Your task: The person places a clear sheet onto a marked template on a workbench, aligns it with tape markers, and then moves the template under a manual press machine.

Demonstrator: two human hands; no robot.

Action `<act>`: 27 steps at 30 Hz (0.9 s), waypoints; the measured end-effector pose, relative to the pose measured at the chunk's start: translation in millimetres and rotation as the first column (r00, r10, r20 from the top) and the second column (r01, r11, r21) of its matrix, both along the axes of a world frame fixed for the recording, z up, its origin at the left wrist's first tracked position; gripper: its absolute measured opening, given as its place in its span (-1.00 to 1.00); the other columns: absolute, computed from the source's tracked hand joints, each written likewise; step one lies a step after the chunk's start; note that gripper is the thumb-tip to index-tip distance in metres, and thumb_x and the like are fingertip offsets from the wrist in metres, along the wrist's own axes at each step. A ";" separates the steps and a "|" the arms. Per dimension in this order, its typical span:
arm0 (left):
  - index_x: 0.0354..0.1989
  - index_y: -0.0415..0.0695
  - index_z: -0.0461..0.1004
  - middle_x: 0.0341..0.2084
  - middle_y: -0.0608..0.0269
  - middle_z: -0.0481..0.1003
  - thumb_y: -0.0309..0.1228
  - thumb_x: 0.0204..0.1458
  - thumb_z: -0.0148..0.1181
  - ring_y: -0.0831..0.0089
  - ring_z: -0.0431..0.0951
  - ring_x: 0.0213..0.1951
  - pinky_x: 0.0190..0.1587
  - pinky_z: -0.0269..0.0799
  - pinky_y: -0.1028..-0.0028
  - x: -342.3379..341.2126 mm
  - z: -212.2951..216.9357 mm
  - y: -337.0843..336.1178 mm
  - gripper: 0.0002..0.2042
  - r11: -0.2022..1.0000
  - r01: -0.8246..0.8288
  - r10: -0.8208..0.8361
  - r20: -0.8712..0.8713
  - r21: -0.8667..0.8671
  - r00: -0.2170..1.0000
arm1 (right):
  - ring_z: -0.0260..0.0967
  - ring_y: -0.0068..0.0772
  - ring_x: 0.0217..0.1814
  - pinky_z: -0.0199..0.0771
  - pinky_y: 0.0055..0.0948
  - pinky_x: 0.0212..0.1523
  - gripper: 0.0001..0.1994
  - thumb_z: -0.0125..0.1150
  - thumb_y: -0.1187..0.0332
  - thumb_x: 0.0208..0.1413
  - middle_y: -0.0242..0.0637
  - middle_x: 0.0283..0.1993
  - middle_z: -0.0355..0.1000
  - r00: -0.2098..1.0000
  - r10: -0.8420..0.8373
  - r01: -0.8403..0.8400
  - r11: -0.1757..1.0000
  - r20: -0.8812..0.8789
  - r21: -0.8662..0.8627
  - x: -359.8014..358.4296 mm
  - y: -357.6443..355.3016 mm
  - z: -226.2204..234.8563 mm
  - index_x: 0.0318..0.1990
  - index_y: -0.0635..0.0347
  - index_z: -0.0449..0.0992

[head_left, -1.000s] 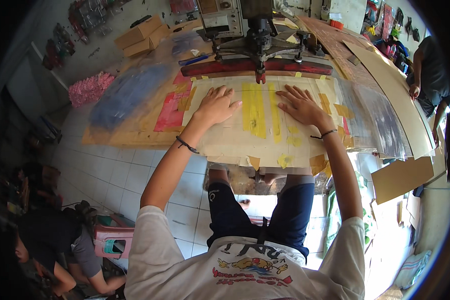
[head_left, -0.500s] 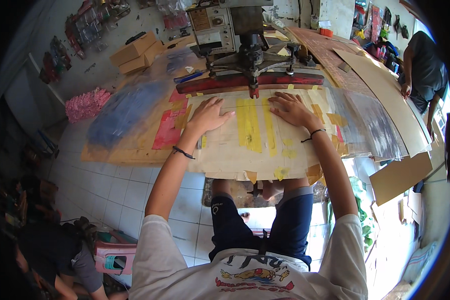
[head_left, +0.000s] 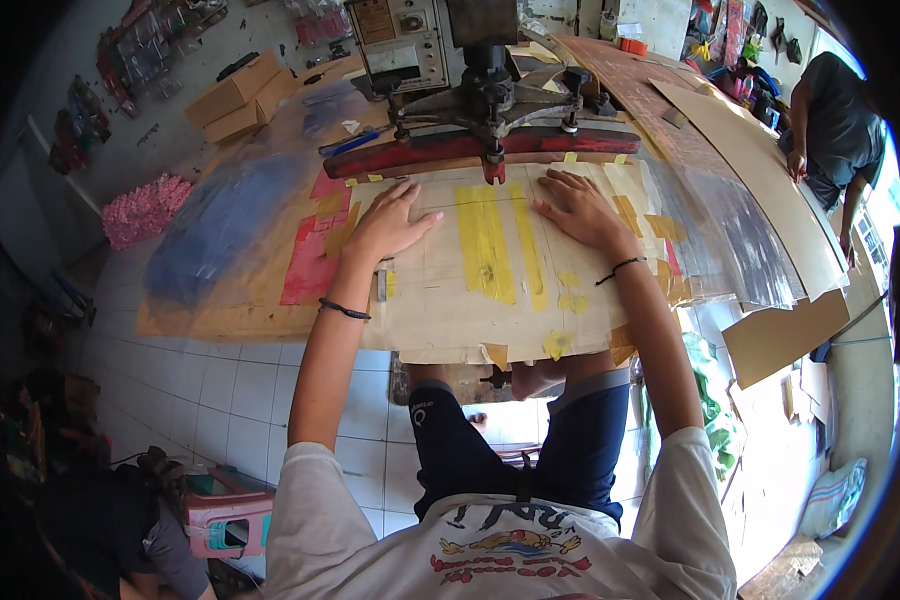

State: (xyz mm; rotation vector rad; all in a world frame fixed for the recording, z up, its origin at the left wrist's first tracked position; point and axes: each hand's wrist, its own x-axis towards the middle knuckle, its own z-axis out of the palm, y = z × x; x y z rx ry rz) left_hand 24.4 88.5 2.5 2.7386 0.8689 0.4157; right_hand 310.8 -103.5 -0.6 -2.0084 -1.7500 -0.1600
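Observation:
My left hand (head_left: pixel 388 223) lies flat, fingers spread, on a tan cardboard sheet (head_left: pixel 470 310) patched with yellow tape strips (head_left: pixel 488 242). My right hand (head_left: pixel 573 208) presses flat on the same sheet, to the right of the yellow strips. Both hands sit just in front of the red bar (head_left: pixel 470 150) of a press machine (head_left: pixel 485 90). Neither hand grips anything. A black band circles each wrist.
Red and orange sheets (head_left: pixel 310 265) lie left of the cardboard on a worktable (head_left: pixel 210 320). Clear plastic (head_left: pixel 220 215) covers the table's left part. Brown boxes (head_left: pixel 235 95) stand at the back left. Another person (head_left: pixel 830 120) stands far right by large boards (head_left: pixel 760 170). A pink stool (head_left: pixel 225 515) sits below.
Both hands have slid the cardboard sheet forward, closer under the red press bar. The view has shifted slightly with my head.

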 end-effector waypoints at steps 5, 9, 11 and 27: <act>0.18 -0.33 0.43 0.23 -0.15 0.37 -0.08 0.13 0.17 0.08 0.33 0.30 0.36 0.20 0.25 1.5 0.4 3.2 -0.41 0.998 0.026 -0.037 0.178 0.065 0.983 | 0.20 -0.03 0.40 0.07 -0.17 0.43 -0.43 0.03 -0.09 0.27 -0.04 0.31 0.34 0.997 0.072 -0.070 0.996 -0.037 0.063 8.7 2.2 1.4 0.19 0.20 0.47; -0.02 -0.22 0.60 -0.08 -0.08 0.59 -0.29 0.12 0.22 0.16 0.59 0.01 0.10 0.45 0.29 -19.6 8.8 15.2 -0.67 0.994 0.079 -0.103 0.383 0.079 0.918 | 0.37 -0.01 0.26 0.30 -0.18 0.28 -0.53 0.09 0.01 0.26 -0.03 0.15 0.48 0.955 0.120 -0.086 0.987 -0.272 0.136 -2.4 -5.8 11.0 0.09 0.20 0.53; -0.11 -0.17 0.64 -0.29 0.21 0.65 -0.40 0.13 0.23 0.44 0.64 -0.26 -0.15 0.49 0.45 -31.5 14.2 18.1 -0.79 0.984 0.139 -0.059 0.531 -0.112 0.846 | 0.44 -0.01 0.18 0.40 -0.21 0.19 -0.61 0.17 0.08 0.23 -0.05 0.09 0.53 0.956 0.154 -0.109 0.977 -0.250 0.186 2.2 -9.1 10.1 0.01 0.19 0.59; -0.14 -0.26 0.64 -0.42 0.27 0.63 -0.27 0.16 0.28 0.57 0.57 -0.37 -0.25 0.46 0.50 -45.3 13.4 21.7 -0.72 0.937 0.052 0.067 0.323 -0.347 0.944 | 0.39 -0.07 0.24 0.36 -0.20 0.28 -0.64 0.33 0.14 0.10 -0.17 0.12 0.52 0.944 0.289 -0.277 0.956 -0.161 0.092 0.0 -14.4 10.3 -0.04 0.17 0.63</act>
